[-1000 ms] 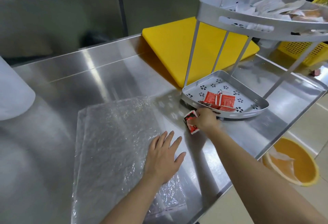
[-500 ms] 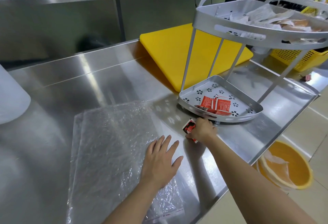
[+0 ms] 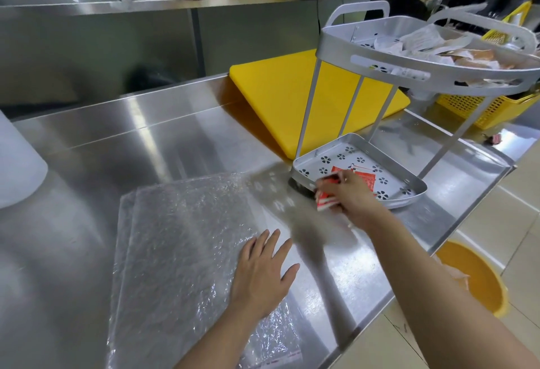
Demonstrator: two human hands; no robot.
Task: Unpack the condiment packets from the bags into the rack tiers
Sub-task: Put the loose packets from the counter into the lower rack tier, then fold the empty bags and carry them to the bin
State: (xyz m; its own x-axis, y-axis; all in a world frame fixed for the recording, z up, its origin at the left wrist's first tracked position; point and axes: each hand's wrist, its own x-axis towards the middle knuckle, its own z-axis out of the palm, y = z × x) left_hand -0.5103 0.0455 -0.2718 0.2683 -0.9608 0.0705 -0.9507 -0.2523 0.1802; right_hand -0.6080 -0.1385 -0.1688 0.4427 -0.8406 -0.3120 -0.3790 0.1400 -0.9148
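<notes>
My left hand (image 3: 263,275) lay flat, fingers spread and relaxed, pressing the right edge of the flattened clear bags (image 3: 181,237). Their long axis ran away from me across the counter (image 3: 87,164). Right of it and farther out, my right hand (image 3: 350,196) pinched a few red packets (image 3: 325,197). They were blurred and stood on end, long axis sloping from the lower tier (image 3: 406,199) rim down toward the counter. Just beyond my fingers, loose packets (image 3: 367,178) lay flat inside that tier.
</notes>
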